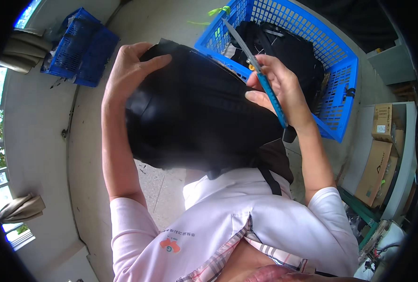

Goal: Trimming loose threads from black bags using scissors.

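- Main thing here is a black bag (195, 108) held up in front of the body: smooth, slightly shiny fabric, rounded boxy shape, with soft creases.
- Left hand (136, 61) has its top left corner pinched, thumb on the near face, fingers going behind.
- Right hand (286, 87) is half curled around a teal-handled tool (271, 94) — long, slim metal blade pointing up and away. Can't tell if that hand touches the bag too.
- Blue crate (345, 61) just beyond is latticed plastic, with a black bundle (293, 51) inside and a neon-green strip (219, 10) on its corner.
- Writing: cardboard boxes (374, 171) at right carry dark print, one a white label; the pale shirt (284, 216) has an orange logo and lettering, plus plaid trim.
- Room: pale floor (93, 113), bunched beige curtains (23, 49), bright windows on the left — another blue crate (91, 61) there too.
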Available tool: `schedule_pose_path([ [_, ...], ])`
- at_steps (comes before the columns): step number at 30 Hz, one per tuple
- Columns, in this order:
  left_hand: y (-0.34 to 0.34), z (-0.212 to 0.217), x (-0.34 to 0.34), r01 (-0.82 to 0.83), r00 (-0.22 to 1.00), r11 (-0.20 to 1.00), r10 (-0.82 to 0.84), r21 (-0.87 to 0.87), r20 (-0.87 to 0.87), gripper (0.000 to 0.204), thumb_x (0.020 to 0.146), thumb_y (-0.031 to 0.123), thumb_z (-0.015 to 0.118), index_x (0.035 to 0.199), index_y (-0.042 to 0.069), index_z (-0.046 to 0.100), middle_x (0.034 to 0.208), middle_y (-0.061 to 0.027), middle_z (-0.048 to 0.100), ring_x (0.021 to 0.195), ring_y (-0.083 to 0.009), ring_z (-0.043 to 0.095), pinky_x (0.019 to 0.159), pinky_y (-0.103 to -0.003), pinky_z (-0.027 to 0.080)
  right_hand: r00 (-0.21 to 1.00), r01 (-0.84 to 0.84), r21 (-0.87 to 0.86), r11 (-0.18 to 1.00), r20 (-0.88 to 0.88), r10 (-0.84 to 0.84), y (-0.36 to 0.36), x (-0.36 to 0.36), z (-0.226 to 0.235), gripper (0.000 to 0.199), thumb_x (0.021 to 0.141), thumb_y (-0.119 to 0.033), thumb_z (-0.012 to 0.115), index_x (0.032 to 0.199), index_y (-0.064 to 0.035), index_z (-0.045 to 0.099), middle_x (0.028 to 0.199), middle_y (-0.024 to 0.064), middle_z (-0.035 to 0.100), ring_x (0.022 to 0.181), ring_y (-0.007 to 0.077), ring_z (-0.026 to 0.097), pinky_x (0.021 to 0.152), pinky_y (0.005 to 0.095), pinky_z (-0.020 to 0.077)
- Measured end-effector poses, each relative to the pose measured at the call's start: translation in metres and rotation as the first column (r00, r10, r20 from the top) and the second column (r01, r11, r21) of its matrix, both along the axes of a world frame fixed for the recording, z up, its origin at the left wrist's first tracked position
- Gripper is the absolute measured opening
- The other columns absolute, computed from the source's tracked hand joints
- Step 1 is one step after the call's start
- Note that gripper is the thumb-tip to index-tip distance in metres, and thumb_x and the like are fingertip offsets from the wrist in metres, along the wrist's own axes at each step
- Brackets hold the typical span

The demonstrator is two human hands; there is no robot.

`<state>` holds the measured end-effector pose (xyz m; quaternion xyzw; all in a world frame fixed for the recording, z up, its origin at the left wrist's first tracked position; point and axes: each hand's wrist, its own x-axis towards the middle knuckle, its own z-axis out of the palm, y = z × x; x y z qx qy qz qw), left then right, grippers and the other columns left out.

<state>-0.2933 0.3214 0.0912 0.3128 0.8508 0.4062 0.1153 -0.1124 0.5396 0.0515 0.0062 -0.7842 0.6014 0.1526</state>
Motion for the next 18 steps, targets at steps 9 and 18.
schedule_pose_path([
  [9, -0.024, -0.029, -0.001, -0.360, 0.928, 0.889, 0.309, 0.284, 0.208, 0.009, 0.070, 0.008, 0.068, 0.073, 0.002, 0.063, 0.061, 0.0026, 0.058, 0.054, -0.0036, 0.050, 0.052, -0.018, 0.040, 0.893, 0.421, 0.695, 0.582, -0.431, -0.131, -0.004, 0.082, -0.033, 0.041, 0.067, -0.005, 0.067, 0.104, 0.0000, 0.049, 0.073, 0.0090, 0.054, 0.062, 0.0227, 0.055, 0.059, 0.0328, 0.0460],
  [18, -0.051, -0.046, 0.006, -0.310, 0.951, 0.712, 0.226, 0.629, 0.213, 0.009, 0.074, 0.003, 0.066, 0.083, 0.005, 0.064, 0.075, 0.0015, 0.063, 0.066, -0.0046, 0.055, 0.065, -0.017, 0.043, 0.989, 0.046, -0.113, 0.993, 0.144, -0.029, -0.007, 0.127, -0.048, 0.051, 0.067, -0.003, 0.072, 0.111, -0.0035, 0.046, 0.084, 0.0074, 0.057, 0.075, 0.0148, 0.057, 0.067, 0.0283, 0.0477],
])
